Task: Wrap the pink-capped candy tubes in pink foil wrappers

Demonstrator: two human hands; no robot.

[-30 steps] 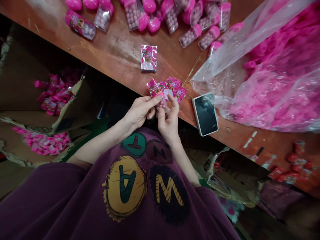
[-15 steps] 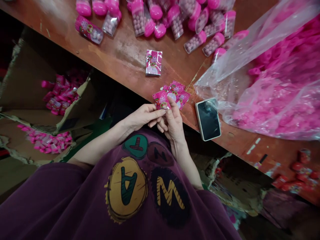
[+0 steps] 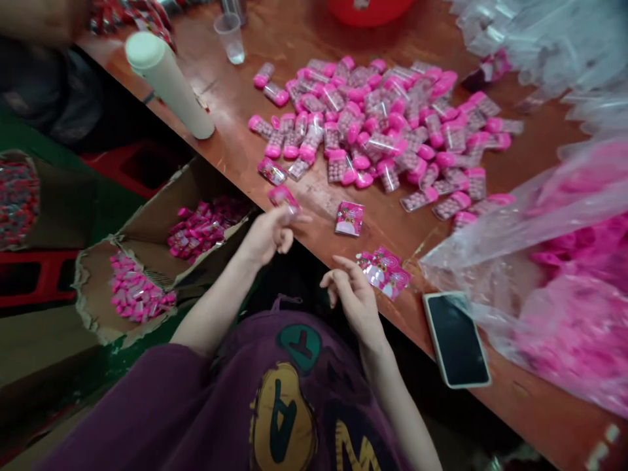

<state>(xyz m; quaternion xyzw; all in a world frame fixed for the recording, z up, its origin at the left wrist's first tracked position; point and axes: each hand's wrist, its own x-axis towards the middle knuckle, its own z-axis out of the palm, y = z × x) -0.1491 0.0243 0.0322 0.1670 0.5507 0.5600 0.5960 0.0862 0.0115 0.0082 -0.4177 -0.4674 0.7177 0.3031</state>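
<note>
My left hand is raised at the table's near edge, its fingers pinched on a small pink candy bottle with a label on it. My right hand hovers just below the edge with fingers loosely spread and nothing in them, touching a fan of pink label stickers that lies on the wooden table. A small stack of labels lies between the hands. Beyond it spreads a big heap of pink-capped candy bottles.
A black phone lies at the near edge on the right, beside clear bags of pink caps. A white tube and a plastic cup stand at the far left. Cardboard boxes with pink bottles sit below left.
The hands have parted: my left hand moved up and left with a labelled bottle, and my right hand let go and opened. The camera tilted up, showing more of the table.
</note>
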